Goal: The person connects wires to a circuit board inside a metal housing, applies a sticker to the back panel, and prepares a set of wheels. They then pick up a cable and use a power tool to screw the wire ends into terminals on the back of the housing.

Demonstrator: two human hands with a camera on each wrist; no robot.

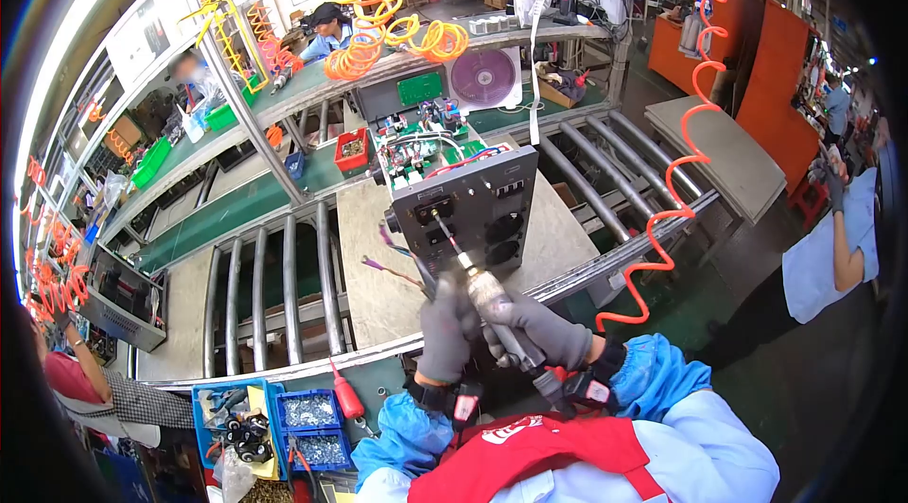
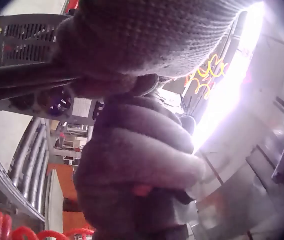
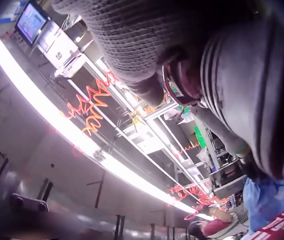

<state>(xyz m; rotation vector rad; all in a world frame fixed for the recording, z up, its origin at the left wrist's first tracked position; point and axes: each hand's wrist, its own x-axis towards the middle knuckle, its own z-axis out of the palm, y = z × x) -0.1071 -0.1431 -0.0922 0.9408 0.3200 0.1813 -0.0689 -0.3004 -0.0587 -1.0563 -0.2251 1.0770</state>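
Observation:
A power screwdriver (image 1: 487,300) with a worn light nose is gripped by my gloved right hand (image 1: 539,328). Its long bit (image 1: 445,231) reaches a black socket (image 1: 435,210) on the dark panel of an upright equipment chassis (image 1: 463,196). Beside the screwdriver's nose is my gloved left hand (image 1: 446,333), blurred; I cannot tell whether it holds anything. In the left wrist view, the knit left glove (image 2: 147,40) lies close above the curled right hand (image 2: 137,145). Green circuit boards (image 1: 416,155) and wiring show behind the panel. Loose wires (image 1: 392,268) stick out at the chassis's left.
The chassis stands on a board (image 1: 369,238) over a roller conveyor (image 1: 260,300). Blue bins (image 1: 312,410) of small metal parts and a red-handled tool (image 1: 347,396) lie at the front left. An orange coiled hose (image 1: 653,248) hangs at right. Other people work nearby.

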